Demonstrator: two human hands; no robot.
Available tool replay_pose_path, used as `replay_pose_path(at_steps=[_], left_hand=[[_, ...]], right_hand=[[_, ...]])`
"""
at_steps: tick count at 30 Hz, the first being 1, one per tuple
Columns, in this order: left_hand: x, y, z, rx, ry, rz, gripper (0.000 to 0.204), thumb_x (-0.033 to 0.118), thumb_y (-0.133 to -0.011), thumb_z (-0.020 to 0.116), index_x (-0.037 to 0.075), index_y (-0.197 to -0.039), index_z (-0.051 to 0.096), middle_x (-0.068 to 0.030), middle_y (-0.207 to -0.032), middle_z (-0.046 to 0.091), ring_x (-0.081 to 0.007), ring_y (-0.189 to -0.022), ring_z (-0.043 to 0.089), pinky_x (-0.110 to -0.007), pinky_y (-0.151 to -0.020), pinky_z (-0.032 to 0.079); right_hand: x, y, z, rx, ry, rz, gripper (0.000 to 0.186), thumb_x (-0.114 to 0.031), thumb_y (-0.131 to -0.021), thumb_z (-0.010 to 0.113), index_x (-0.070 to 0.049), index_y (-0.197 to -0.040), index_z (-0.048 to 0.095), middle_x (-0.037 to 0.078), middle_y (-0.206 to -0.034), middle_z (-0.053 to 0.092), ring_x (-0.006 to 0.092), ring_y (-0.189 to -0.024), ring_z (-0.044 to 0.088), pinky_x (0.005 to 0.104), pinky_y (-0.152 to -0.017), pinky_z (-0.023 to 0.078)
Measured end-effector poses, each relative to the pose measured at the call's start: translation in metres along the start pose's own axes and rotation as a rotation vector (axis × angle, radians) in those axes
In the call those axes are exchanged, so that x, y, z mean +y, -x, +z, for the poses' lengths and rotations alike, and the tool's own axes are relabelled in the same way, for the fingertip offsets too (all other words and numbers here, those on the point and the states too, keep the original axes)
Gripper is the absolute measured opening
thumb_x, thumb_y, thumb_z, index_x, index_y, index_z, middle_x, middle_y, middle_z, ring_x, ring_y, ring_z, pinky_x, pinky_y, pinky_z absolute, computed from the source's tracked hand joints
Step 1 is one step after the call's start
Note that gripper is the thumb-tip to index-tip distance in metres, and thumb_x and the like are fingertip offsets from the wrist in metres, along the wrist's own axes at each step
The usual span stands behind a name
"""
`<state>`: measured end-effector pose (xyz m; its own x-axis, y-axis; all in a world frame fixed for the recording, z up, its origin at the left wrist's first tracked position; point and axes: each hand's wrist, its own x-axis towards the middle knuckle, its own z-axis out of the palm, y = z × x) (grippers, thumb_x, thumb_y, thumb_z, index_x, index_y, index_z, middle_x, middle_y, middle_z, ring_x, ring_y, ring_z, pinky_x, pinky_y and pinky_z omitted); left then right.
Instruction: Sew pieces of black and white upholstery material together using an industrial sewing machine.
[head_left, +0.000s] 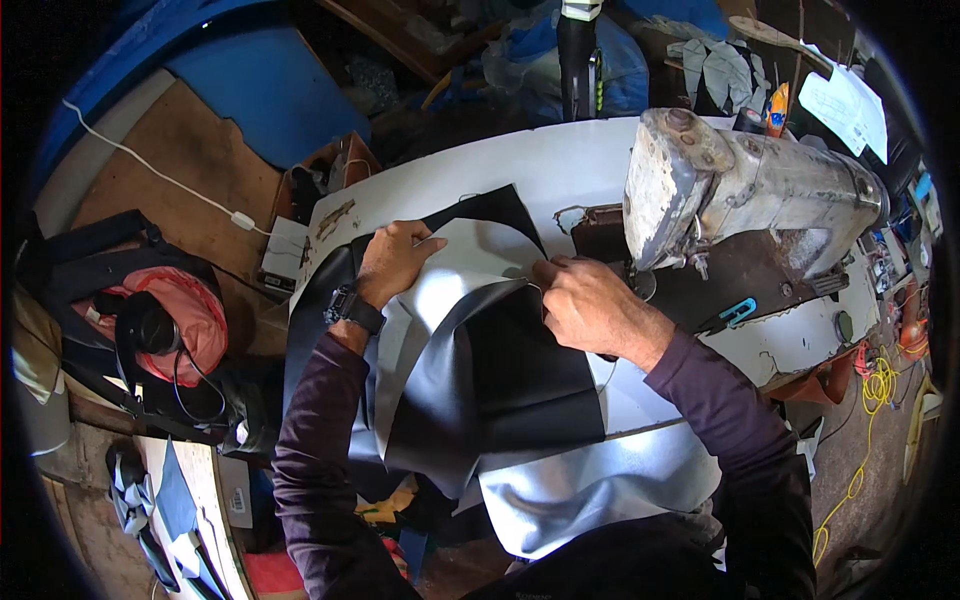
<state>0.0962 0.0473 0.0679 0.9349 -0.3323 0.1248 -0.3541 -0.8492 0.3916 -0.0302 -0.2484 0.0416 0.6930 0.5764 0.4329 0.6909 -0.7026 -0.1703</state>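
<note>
A black sheet of leather-like material (525, 375) with a pale grey underside (470, 245) lies partly folded over on the white sewing table. On its upper left part rests my left hand (395, 262), fingers curled and thumb along the folded edge; a black watch (354, 308) is on that wrist. My right hand (590, 308) is closed at the sheet's right edge, its fingertips pinching the fold. Something thin and shiny shows at those fingertips, too small to name. To the right of this hand stands a worn metal sewing machine (745, 190).
Blue-handled snips (738, 312) lie by the machine's base. A shiny grey sheet (600, 485) hangs over the table's near edge. At left, a black bag with red lining (165, 320) sits beside a brown board (185, 165). A yellow cord (860, 470) trails along the floor at right.
</note>
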Motion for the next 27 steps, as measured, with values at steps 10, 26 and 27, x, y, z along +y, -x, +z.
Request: replay_pose_path(at_steps=[10,26,27], left_hand=[[-0.003,-0.005,0.007,0.002,-0.004,-0.037,0.033,0.035,-0.095,0.082,0.002,-0.100,0.082,-0.0187,-0.091,0.080,-0.0336,-0.085,0.079,-0.042,-0.081,0.061],[0.000,-0.071,0.006,0.004,-0.131,0.265,0.032,0.038,-0.092,0.086,0.006,-0.100,0.084,-0.0162,-0.095,0.081,-0.0351,-0.087,0.080,-0.044,-0.081,0.061],[-0.003,-0.075,0.008,0.001,-0.142,0.296,0.032,0.038,-0.092,0.086,0.007,-0.099,0.084,-0.0162,-0.094,0.081,-0.0356,-0.087,0.079,-0.044,-0.081,0.061]], right_hand=[[0.007,0.000,0.017,0.014,0.103,0.053,0.012,-0.013,-0.086,0.075,-0.002,-0.084,0.077,0.013,-0.106,0.071,0.0290,-0.103,0.069,0.0428,-0.094,0.059],[0.020,-0.037,0.022,0.105,0.036,0.066,0.018,-0.018,-0.083,0.075,0.000,-0.080,0.077,0.019,-0.096,0.073,0.0337,-0.104,0.069,0.0471,-0.094,0.057],[0.020,-0.036,0.019,-0.002,-0.019,0.122,0.019,-0.019,-0.084,0.075,0.000,-0.079,0.077,0.019,-0.094,0.072,0.0333,-0.103,0.070,0.0470,-0.093,0.057]])
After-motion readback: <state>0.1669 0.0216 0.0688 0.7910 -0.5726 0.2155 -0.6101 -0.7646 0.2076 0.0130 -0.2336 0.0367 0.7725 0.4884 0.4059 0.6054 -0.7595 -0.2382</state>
